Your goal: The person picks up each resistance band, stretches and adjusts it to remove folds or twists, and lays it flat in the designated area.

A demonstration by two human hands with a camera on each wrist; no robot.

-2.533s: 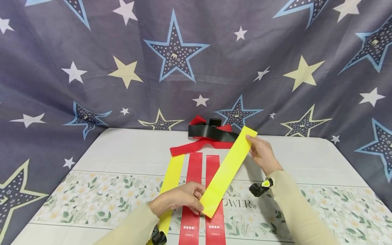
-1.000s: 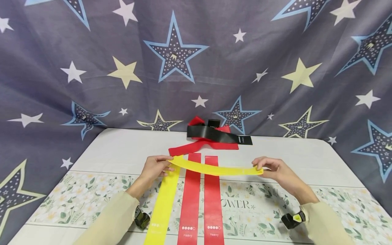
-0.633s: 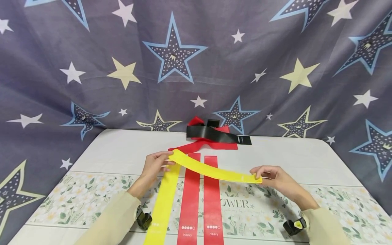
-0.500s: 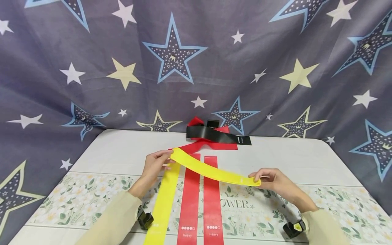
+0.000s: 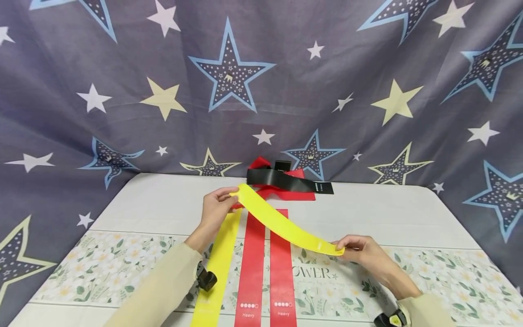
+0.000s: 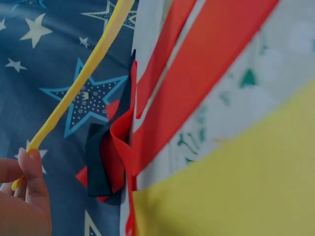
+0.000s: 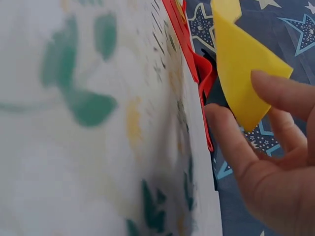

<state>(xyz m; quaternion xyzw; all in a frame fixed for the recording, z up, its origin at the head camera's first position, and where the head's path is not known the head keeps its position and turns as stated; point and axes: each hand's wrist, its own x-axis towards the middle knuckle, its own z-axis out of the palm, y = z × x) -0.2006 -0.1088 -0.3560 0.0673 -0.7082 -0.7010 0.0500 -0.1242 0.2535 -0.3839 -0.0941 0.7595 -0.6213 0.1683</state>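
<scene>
Both hands (image 5: 214, 206) (image 5: 361, 250) pinching opposite ends of yellow band (image 5: 282, 222), lifted clear of bench (image 5: 408, 213) to keep it flat, untwisted.

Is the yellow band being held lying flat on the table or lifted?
Lifted: the yellow band hangs between left hand and right hand.
</scene>
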